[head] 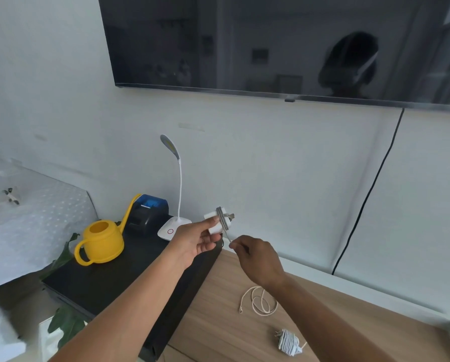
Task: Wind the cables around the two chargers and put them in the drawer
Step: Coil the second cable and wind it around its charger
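Note:
My left hand [195, 239] holds a white charger [216, 221] up in the air, with a few turns of grey cable [222, 218] wound around its middle. My right hand [258, 258] pinches the free end of that cable just below and to the right of the charger. On the wooden top [218, 322] lies a second charger [288, 342], its white cable wound tightly around it. A loose, coiled beige cable [260, 301] lies on the wood beneath my right wrist. No drawer is visible.
A yellow watering can [101, 242], a black and blue printer [148, 214] and a white desk lamp [173, 226] stand on a black cabinet [109, 283] at left. A wall TV [271, 43] hangs above, with a black cord [370, 194] running down. Green leaves [64, 322] show lower left.

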{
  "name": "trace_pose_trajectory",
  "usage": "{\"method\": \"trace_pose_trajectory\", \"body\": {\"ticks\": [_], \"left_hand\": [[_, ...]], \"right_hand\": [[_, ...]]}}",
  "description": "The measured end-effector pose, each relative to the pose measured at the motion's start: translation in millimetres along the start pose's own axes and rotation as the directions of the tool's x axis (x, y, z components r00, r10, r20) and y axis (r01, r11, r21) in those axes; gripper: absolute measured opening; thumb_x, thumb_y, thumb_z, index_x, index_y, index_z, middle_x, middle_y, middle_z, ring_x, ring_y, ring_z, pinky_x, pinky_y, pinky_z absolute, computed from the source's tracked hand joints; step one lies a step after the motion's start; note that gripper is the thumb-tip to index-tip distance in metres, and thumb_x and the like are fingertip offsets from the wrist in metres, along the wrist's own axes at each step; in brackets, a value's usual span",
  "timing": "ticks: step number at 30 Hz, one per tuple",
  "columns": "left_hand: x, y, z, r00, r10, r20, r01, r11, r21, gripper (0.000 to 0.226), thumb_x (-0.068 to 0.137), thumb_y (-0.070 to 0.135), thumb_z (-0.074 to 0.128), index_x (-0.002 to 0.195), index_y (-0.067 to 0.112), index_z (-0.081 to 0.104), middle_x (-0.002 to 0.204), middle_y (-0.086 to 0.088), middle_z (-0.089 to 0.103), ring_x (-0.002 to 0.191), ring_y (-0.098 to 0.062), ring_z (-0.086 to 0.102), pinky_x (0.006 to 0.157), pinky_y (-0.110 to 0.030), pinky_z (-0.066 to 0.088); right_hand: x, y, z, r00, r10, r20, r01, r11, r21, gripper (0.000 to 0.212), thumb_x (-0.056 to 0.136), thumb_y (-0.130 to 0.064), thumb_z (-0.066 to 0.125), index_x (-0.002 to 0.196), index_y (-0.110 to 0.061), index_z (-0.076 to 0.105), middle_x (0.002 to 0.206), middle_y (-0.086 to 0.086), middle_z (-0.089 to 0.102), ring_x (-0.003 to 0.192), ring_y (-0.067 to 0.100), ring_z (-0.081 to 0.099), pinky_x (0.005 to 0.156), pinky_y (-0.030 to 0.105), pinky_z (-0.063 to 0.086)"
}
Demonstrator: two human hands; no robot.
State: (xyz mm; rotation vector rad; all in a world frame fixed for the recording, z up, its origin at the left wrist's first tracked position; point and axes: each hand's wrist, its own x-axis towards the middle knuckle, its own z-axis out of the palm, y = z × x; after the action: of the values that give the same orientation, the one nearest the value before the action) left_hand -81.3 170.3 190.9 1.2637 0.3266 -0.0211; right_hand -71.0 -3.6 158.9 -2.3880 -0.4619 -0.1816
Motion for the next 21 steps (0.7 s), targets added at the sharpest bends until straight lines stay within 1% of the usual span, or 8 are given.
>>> {"method": "trace_pose_trajectory", "body": {"ticks": [5,9,10,12,13,16,18,21], "left_hand": [[-8.0,1.7,-0.4,0.996,0.003,0.086,-0.005,1.000,0.025,0.031,0.082,0.022,0.076,0.105,0.005,0.067,0.085,-0.011,0.073,0.068,-0.016,0.066,0.059,-0.025,0.055],[-14.9,3.8,2.0,0.984,-0.034,0.173,0.032,0.999,0.013,0.033,0.072,0.025,0.078,0.095,0.003,0.071,0.086,-0.014,0.073,0.069,-0.017,0.066,0.055,-0.023,0.053],[-16.1,4.6,2.4,0.978,-0.039,0.203,0.033,0.999,0.032,0.036,0.070,0.027,0.079,0.096,0.003,0.071,0.088,-0.015,0.072,0.069,-0.017,0.066,0.055,-0.023,0.053],[-17.1,5.7,2.5,0.967,-0.048,0.249,0.030,0.997,0.076,0.042,0.069,0.028,0.079,0.101,0.002,0.070,0.092,-0.017,0.071,0.071,-0.018,0.067,0.055,-0.023,0.054],[-17.2,6.5,2.1,0.962,-0.052,0.266,0.026,0.995,0.099,0.044,0.069,0.028,0.079,0.103,0.001,0.070,0.094,-0.018,0.071,0.071,-0.019,0.067,0.055,-0.024,0.055],[-17.3,8.6,0.2,0.946,-0.064,0.316,0.000,0.980,0.201,0.046,0.072,0.026,0.079,0.108,-0.001,0.069,0.100,-0.019,0.072,0.077,-0.021,0.068,0.059,-0.026,0.057],[-16.9,9.4,-0.8,0.940,-0.077,0.331,-0.018,0.961,0.277,0.040,0.076,0.022,0.079,0.109,0.001,0.070,0.098,-0.016,0.073,0.077,-0.020,0.069,0.060,-0.026,0.058],[-16.3,9.0,0.9,0.949,-0.088,0.302,-0.040,0.918,0.394,0.029,0.079,0.015,0.079,0.106,0.008,0.072,0.091,-0.012,0.076,0.073,-0.018,0.069,0.058,-0.025,0.058]], "right_hand": [[0.0,9.2,3.4,0.999,0.038,0.004,-0.038,0.998,0.041,0.019,0.098,-0.037,0.050,0.095,-0.034,0.069,0.083,-0.011,0.070,0.081,0.014,0.063,0.074,0.032,0.051],[5.3,14.0,1.0,0.998,0.059,-0.001,-0.058,0.994,0.088,0.018,0.097,-0.038,0.052,0.088,-0.034,0.068,0.067,-0.014,0.062,0.064,0.008,0.055,0.069,0.032,0.048],[7.0,14.7,-1.6,0.998,0.061,-0.010,-0.060,0.995,0.083,0.020,0.097,-0.037,0.052,0.083,-0.034,0.066,0.064,-0.013,0.058,0.062,0.007,0.052,0.067,0.032,0.046],[11.8,16.1,-8.5,0.997,0.062,-0.035,-0.061,0.997,0.038,0.030,0.097,-0.031,0.051,0.068,-0.034,0.054,0.057,-0.010,0.050,0.058,0.009,0.046,0.060,0.031,0.038],[14.1,16.1,-13.0,0.997,0.067,-0.047,-0.067,0.998,0.012,0.033,0.097,-0.028,0.051,0.065,-0.034,0.049,0.056,-0.009,0.047,0.057,0.011,0.045,0.059,0.030,0.035],[21.6,13.8,-27.3,0.996,0.088,-0.032,-0.090,0.995,-0.044,0.021,0.096,-0.027,0.050,0.079,-0.028,0.061,0.061,-0.014,0.051,0.066,0.014,0.048,0.060,0.027,0.033],[26.4,11.2,-34.8,0.996,0.088,0.005,-0.087,0.993,-0.077,0.017,0.095,-0.027,0.050,0.084,-0.026,0.063,0.071,-0.014,0.059,0.073,0.015,0.053,0.062,0.026,0.036],[32.8,5.7,-43.5,0.994,0.095,0.057,-0.091,0.994,-0.068,0.017,0.093,-0.032,0.054,0.088,-0.026,0.069,0.083,-0.013,0.066,0.080,0.013,0.059,0.065,0.026,0.040]]}}
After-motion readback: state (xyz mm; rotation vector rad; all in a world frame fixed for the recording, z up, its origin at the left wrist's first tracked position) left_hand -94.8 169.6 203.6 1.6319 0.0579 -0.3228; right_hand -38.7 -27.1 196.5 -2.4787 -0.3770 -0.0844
